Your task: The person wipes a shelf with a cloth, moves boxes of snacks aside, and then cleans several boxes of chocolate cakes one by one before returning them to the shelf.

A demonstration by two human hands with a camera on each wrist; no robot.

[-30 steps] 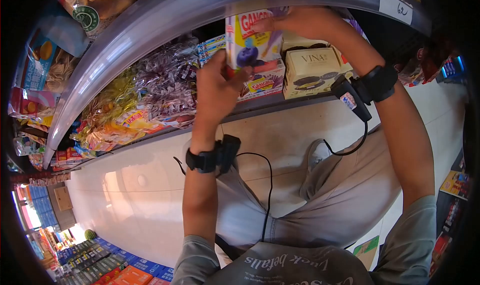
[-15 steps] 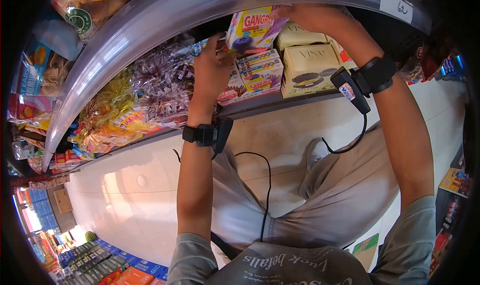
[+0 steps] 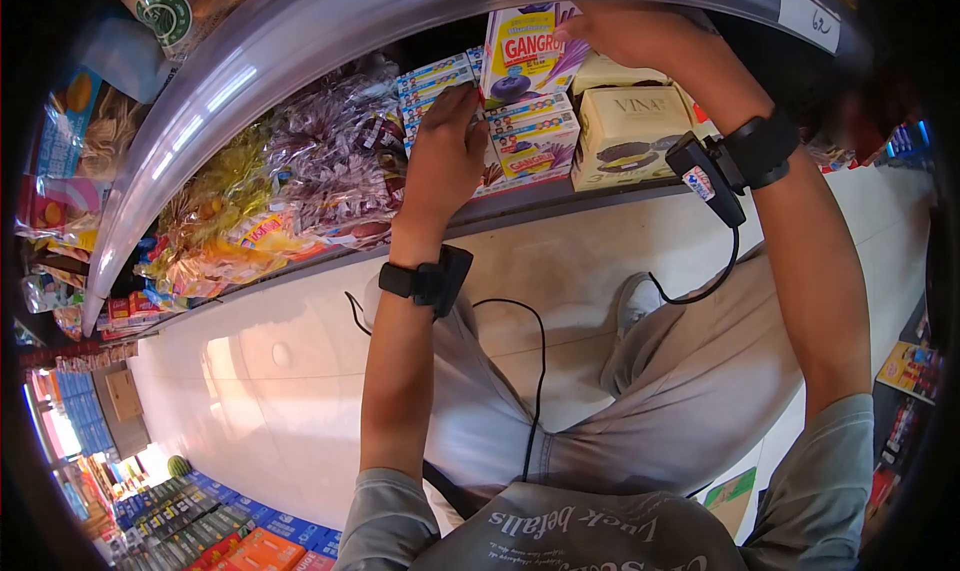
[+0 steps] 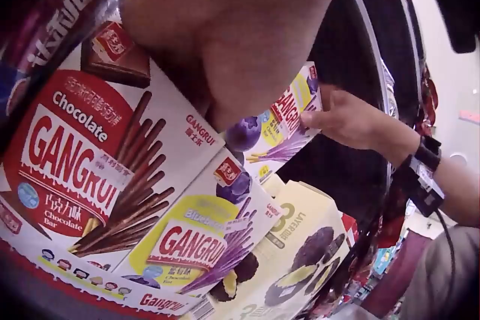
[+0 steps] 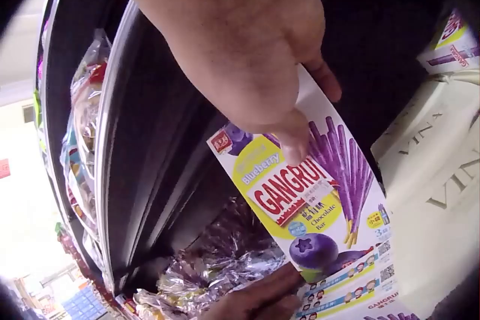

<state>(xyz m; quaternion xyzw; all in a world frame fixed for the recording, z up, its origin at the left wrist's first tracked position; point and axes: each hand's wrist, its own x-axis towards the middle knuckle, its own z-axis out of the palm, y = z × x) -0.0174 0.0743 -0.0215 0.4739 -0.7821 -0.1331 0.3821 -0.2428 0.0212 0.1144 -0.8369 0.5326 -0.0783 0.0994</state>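
My right hand (image 3: 650,46) pinches a white, yellow and purple Gangrui blueberry chocolate-bar box (image 3: 518,56) by its upper side, thumb across its front. The box stands tilted over the packed row of Gangrui boxes (image 3: 535,141), its lower end right at their tops, as the right wrist view also shows. My left hand (image 3: 445,161) rests with loosely bent fingers on the tops of the boxes just left of it. In the left wrist view, a red chocolate Gangrui box (image 4: 71,147) and a blueberry one (image 4: 184,237) face out below this hand; its fingertips are hidden there.
Cream VINA boxes (image 3: 635,136) stand right of the row. Crinkly clear-wrapped snack bags (image 3: 330,161) fill the shelf to the left. A curved plastic shelf edge (image 3: 300,56) with a price tag (image 3: 808,16) overhangs the hands. Tiled floor (image 3: 290,361) lies below.
My left hand let go of the blueberry box, drew back left, then settled on the row's tops. The right hand kept its grip as the box shifted slightly right.
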